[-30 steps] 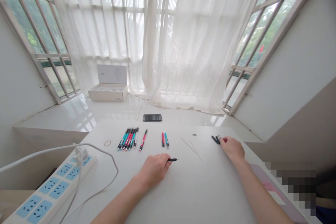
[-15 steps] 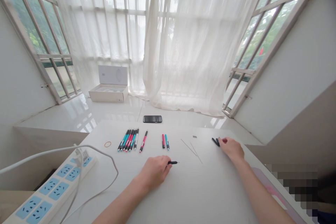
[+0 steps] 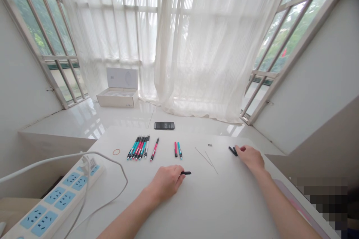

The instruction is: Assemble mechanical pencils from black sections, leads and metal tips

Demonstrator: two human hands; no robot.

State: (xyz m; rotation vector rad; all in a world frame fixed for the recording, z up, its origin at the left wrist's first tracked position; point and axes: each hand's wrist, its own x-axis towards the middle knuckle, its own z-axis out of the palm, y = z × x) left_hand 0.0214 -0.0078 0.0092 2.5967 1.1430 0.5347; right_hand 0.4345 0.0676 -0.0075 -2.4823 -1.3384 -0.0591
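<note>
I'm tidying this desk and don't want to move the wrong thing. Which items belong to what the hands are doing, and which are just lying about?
Part of the work:
left hand, pinching a short black pen piece
right hand, at the black pen pieces
thin metal rods
teal and pink pens

Just lying about:
rubber band
black smartphone
power strip
open white box

Two bare forearms, long and slim, narrowing toward the wrists: the left forearm entering from the bottom edge of the view, the right forearm from the lower right. Skin smooth and unmarked at this distance, with nothing worn on either wrist. Left hand and right hand both slender and soft-edged, with long, tapering fingers — fingernails too small to make out.
</note>
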